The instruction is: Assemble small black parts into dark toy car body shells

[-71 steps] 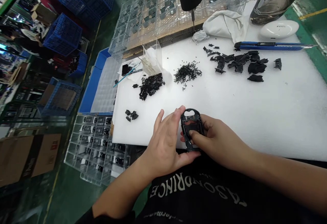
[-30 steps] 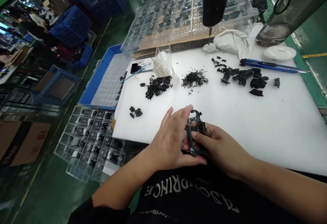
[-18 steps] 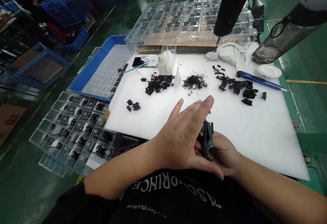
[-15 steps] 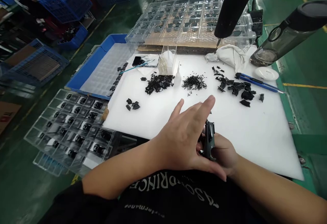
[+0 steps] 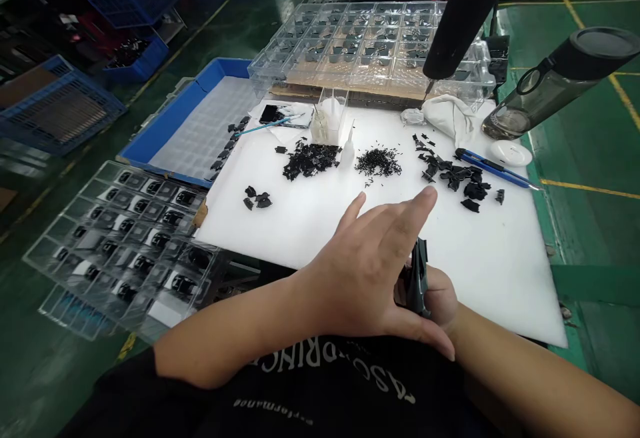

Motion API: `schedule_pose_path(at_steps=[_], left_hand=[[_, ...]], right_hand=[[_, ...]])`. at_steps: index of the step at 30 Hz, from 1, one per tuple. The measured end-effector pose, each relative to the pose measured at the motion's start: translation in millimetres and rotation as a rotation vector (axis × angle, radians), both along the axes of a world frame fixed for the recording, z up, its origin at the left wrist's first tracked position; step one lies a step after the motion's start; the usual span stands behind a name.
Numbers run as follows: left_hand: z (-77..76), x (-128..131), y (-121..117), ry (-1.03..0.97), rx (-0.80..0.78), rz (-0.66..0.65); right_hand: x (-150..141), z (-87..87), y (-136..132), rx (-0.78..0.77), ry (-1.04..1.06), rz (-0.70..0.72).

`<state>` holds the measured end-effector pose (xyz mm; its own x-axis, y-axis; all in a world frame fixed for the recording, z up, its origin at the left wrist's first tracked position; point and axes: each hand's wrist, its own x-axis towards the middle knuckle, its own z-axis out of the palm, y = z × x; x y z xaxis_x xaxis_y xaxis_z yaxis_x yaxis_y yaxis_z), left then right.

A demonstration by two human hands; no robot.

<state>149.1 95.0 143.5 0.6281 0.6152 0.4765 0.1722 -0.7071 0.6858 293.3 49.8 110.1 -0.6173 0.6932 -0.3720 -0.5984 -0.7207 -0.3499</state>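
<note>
My right hand (image 5: 435, 298) grips a dark grey plastic casing (image 5: 418, 277), which stands edge-on so that only its narrow side shows. My left hand (image 5: 370, 271) is spread open just in front of it, fingers apart, and hides part of the casing and of my right hand. Both hands are over the near edge of a white foam board (image 5: 280, 235). On the board lie a heap of black plastic scraps (image 5: 307, 161), a pile of tiny black bits (image 5: 379, 162) and larger black pieces (image 5: 455, 183).
A blue utility knife (image 5: 493, 168), white cloth (image 5: 453, 118) and transparent cup (image 5: 329, 125) sit on the board. A hanging black screwdriver (image 5: 465, 18) points down at its far edge. Transparent trays (image 5: 125, 245) lie left and behind; a blue-rimmed tray (image 5: 190, 128) stands left.
My left hand has left the casing and opened, fingers lifting away. The casing, held flat-on between both hands earlier, now stands edge-on in my right hand, further right.
</note>
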Motion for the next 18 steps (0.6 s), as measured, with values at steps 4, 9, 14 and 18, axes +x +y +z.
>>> schedule_pose_path(at_steps=[4,9,14,18], left_hand=[[3.8,0.1,-0.1,-0.036,-0.033,-0.024],[6.6,-1.4,-1.9,-0.121,-0.132,-0.025],[-1.6,-12.4,0.7,-0.087,-0.273,-0.176],[-16.7,-26.9,1.8,-0.145,-0.493,-0.227]], right_hand=[[-1.2,1.9,-0.9,0.013,0.016,-0.018],[-4.0,6.5,-0.5,0.033,0.037,-0.039],[-6.9,6.4,-0.1,0.107,0.093,-0.013],[-10.3,-0.8,0.5,0.23,-0.077,-0.078]])
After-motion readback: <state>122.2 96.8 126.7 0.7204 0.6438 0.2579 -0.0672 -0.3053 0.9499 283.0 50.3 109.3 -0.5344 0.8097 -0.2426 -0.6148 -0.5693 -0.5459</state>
